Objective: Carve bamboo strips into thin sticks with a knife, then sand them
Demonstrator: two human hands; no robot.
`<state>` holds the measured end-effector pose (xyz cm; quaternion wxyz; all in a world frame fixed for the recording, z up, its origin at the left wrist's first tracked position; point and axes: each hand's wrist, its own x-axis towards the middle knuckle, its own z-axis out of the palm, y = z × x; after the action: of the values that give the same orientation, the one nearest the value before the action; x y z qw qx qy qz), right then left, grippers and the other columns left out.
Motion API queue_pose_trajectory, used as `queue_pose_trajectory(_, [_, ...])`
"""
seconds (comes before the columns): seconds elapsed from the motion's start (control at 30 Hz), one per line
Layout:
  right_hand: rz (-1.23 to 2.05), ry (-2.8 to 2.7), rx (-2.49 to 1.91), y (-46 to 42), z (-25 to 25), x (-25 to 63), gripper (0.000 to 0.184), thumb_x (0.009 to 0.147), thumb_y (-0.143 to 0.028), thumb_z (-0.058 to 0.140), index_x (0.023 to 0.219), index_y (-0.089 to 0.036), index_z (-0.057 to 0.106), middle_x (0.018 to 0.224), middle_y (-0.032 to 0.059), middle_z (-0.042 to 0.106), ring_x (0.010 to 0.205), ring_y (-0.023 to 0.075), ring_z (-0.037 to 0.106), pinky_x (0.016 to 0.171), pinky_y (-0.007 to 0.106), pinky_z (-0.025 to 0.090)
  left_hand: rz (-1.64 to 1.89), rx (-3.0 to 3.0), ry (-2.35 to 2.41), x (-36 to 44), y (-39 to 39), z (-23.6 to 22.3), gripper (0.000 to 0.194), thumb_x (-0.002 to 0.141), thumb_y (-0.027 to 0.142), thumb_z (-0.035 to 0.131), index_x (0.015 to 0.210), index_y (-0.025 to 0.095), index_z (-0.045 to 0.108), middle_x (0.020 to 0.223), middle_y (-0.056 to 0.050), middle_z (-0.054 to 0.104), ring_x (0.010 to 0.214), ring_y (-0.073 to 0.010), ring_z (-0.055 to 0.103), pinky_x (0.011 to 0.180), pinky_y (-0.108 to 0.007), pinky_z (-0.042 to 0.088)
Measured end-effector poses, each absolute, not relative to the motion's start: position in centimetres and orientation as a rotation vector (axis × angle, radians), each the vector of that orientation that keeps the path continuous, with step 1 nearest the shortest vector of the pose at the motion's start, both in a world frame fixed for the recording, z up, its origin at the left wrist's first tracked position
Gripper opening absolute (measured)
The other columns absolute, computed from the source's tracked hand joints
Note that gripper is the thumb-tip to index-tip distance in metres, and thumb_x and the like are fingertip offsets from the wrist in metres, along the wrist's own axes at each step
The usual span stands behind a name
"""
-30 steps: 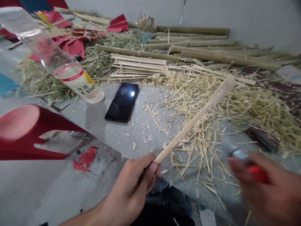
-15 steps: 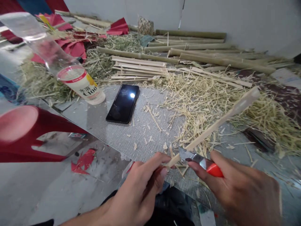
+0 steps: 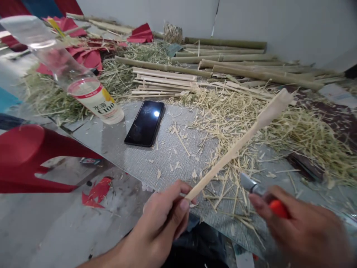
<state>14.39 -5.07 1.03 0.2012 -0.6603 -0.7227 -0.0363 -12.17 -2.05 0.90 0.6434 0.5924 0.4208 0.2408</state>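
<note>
My left hand is closed around the narrow end of a pale bamboo strip, which slants up and away to the right. The strip's far end is broader, like a paddle. In my closed right hand is a utility knife with a red handle, its short metal blade pointing up and left. The blade is apart from the strip, to its right and below. Thin bamboo shavings lie on the grey tabletop beneath the strip.
A black phone and a tall plastic bottle are at the left. Bamboo poles and split strips lie toward the wall. A dark flat object sits at the right. A red stool stands left of the table edge.
Half a second ago the knife blade was against the strip near my left hand. My right hand has since moved right and down, and the strip's far end has swung up and left.
</note>
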Motion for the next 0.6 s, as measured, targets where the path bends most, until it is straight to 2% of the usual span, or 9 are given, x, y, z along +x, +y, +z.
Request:
queue_pose_trajectory(0.1, [-0.061,-2.118,-1.723,-4.9,0.7,11.6,0.053,0.096,-0.064,0.041,0.065,-0.023,0.048,0.047,-0.0053,0.046,0.036,0.0089,0.043,0.042,0.026,0.03,0.505,1.242,0.853,-11.2,-1.9,1.1,0.029,0.108,0.039,0.025,0.096,0.019,0.042,0.072,0.004,0.048,0.059,-0.0073,0.041,0.055,-0.018,0.038])
queue_pose_trajectory(0.2, [-0.028,-2.136,-1.649,-4.2,1.0,9.7,0.051,0.098,-0.061,0.042,0.064,-0.023,0.046,0.047,-0.0058,0.046,0.035,0.0083,0.042,0.039,0.027,0.027,0.496,1.229,0.778,-10.7,-1.9,1.2,0.029,0.108,0.038,0.022,0.095,0.02,0.041,0.084,0.0,0.051,0.067,-0.0084,0.047,0.063,-0.021,0.043])
queue_pose_trajectory(0.33, [-0.118,-2.136,-1.634,-3.6,1.3,9.2,0.054,0.098,-0.062,0.039,0.062,-0.022,0.046,0.045,-0.0056,0.045,0.033,0.009,0.04,0.039,0.029,0.026,0.523,1.448,0.78,-10.8,-2.1,1.1,0.027,0.108,0.031,0.021,0.088,0.022,0.037,0.073,0.003,0.045,0.06,-0.0097,0.038,0.057,-0.024,0.034])
queue_pose_trajectory(0.43, [-0.218,-2.158,-1.628,-3.5,1.2,10.2,0.055,0.097,-0.065,0.038,0.073,-0.02,0.058,0.045,-0.0055,0.045,0.036,0.0109,0.045,0.042,0.029,0.026,0.557,1.557,0.822,-11.1,-2.2,1.0,0.023,0.108,0.028,0.022,0.088,0.023,0.034,0.069,0.005,0.04,0.056,-0.0102,0.033,0.054,-0.025,0.029])
queue_pose_trajectory(0.5, [-0.32,-2.199,-1.701,-3.6,1.3,11.0,0.055,0.095,-0.068,0.039,0.078,-0.02,0.061,0.046,-0.0048,0.045,0.037,0.0117,0.044,0.044,0.028,0.024,0.535,1.596,0.867,-11.3,-2.2,1.0,0.021,0.107,0.026,0.024,0.091,0.023,0.036,0.069,0.006,0.041,0.055,-0.0097,0.033,0.053,-0.024,0.028])
queue_pose_trajectory(0.6, [-0.487,-2.232,-1.819,-3.9,1.5,11.6,0.054,0.092,-0.071,0.044,0.071,-0.022,0.055,0.047,-0.0032,0.042,0.041,0.013,0.039,0.049,0.028,0.02,0.501,1.625,0.905,-11.5,-2.0,0.9,0.021,0.107,0.025,0.025,0.093,0.022,0.04,0.068,0.006,0.045,0.055,-0.0087,0.036,0.054,-0.023,0.03])
